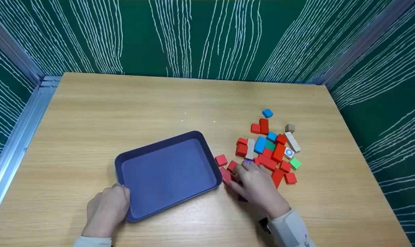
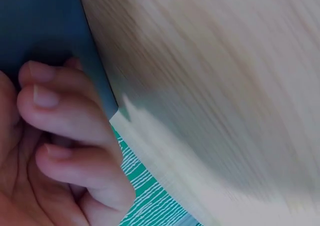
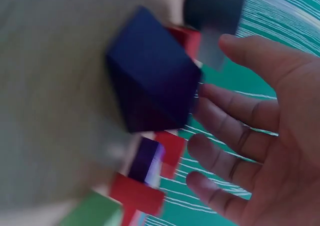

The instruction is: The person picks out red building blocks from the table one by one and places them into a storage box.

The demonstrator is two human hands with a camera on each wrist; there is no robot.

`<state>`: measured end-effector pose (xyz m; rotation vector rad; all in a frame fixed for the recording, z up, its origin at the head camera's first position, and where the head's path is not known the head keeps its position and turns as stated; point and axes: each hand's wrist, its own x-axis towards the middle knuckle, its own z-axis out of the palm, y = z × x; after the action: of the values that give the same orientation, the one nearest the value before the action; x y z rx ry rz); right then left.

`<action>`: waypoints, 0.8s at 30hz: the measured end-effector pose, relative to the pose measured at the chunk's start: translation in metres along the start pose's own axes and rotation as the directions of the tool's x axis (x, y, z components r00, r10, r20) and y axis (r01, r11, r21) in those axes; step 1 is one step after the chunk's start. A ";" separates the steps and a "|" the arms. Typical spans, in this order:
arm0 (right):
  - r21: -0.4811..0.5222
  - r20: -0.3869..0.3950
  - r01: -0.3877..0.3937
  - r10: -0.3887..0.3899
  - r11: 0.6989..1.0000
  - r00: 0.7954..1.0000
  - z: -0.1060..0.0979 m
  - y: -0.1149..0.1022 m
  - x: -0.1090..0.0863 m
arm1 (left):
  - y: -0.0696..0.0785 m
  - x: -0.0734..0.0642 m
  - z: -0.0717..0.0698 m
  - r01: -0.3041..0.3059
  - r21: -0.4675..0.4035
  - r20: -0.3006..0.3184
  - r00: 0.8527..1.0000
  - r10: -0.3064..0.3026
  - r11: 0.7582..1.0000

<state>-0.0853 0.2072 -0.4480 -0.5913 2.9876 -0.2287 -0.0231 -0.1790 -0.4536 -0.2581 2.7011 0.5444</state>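
A shallow dark blue tray (image 1: 169,171) lies slightly turned on the table, with nothing inside it. My left hand (image 1: 108,207) grips its left wall near the front corner. In the left wrist view, curled fingers (image 2: 65,105) lie against the tray's side; the exact pinch is partly hidden. My right hand (image 1: 257,183) is over the near-left part of a block pile, just right of the tray. From the right wrist, its loosely bent fingers appear beside a large dark purple block (image 3: 150,75), without closing round it. A smaller purple block (image 3: 145,158) lies beyond.
Several red blocks (image 1: 267,162) spread over the right side of the table (image 1: 90,109), mixed with blue blocks (image 1: 260,144), a green block (image 1: 295,163), a long whitish block (image 1: 292,142) and a patterned white cube (image 1: 289,153). Green walls with white lines stand behind.
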 end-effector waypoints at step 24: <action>-0.040 -0.115 -0.001 -0.004 0.999 0.993 -0.016 -0.002 0.005 | 0.000 0.001 0.002 0.002 0.000 -0.021 1.000 -0.002 1.000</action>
<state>-0.0909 0.2056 -0.4318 -0.6048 3.1097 -0.2111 -0.0240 -0.1783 -0.4554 -0.2684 2.7203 0.5444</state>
